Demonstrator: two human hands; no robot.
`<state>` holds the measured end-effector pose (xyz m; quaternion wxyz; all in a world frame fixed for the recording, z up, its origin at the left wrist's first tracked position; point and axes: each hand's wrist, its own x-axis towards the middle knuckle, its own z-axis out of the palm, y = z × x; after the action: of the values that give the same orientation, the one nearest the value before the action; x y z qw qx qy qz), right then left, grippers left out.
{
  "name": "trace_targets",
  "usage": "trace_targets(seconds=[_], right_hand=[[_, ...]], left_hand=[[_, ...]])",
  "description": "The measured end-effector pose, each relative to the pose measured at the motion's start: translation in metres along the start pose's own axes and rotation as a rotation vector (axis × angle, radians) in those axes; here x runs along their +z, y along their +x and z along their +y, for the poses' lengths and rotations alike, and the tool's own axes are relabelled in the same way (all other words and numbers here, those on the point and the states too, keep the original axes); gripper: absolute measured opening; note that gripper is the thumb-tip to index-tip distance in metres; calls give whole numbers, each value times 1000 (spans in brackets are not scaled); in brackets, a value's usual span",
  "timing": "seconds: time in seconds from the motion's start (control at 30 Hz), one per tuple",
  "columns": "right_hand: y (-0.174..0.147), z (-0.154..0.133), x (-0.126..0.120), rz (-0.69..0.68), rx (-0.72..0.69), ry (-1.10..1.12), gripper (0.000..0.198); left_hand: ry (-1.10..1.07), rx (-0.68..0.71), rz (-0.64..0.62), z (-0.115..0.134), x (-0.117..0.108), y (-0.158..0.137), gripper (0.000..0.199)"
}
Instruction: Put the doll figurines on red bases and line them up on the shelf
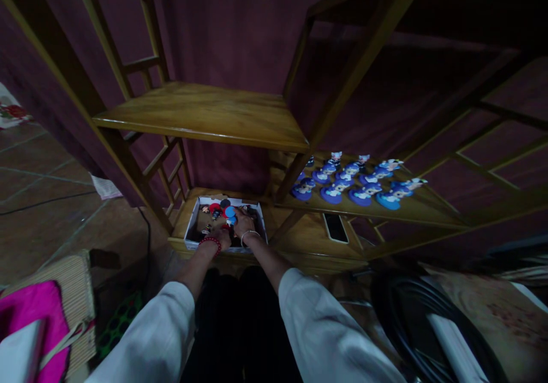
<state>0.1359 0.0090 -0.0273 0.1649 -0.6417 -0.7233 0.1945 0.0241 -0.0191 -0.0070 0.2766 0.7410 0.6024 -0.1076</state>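
Note:
A shallow white-rimmed cardboard box [191, 223] sits on the low wooden shelf in front of me, with several small figurines in red, black and blue lying in it. My right hand [244, 223], a pale bracelet at its wrist, reaches into the box with its fingers closed on a blue figurine [230, 213] whose round base faces up. Close beside it, my left hand [221, 237], with red beads at the wrist, is low in the box's front part. Its fingertips are in shadow among the figurines, and their grip is hidden. A dark red-based figurine [216, 214] lies near both hands.
Rows of blue and purple figurines [336, 190] stand on the shelf to the right. A phone [336, 228] lies below them. A wooden shelf board [201, 112] juts out above the box. Coiled black hose [385, 303] is at right; a woven stool [77, 280] at left.

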Motion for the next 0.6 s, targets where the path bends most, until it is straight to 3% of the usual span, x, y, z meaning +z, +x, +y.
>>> trace_targets(seconds=[0.4, 0.6], right_hand=[[18, 0, 8, -83, -70, -130, 47], [18, -4, 1, -47, -123, -170, 42]], left_hand=[[54, -10, 34, 11, -9, -6, 32], [52, 28, 35, 14, -11, -8, 33]])
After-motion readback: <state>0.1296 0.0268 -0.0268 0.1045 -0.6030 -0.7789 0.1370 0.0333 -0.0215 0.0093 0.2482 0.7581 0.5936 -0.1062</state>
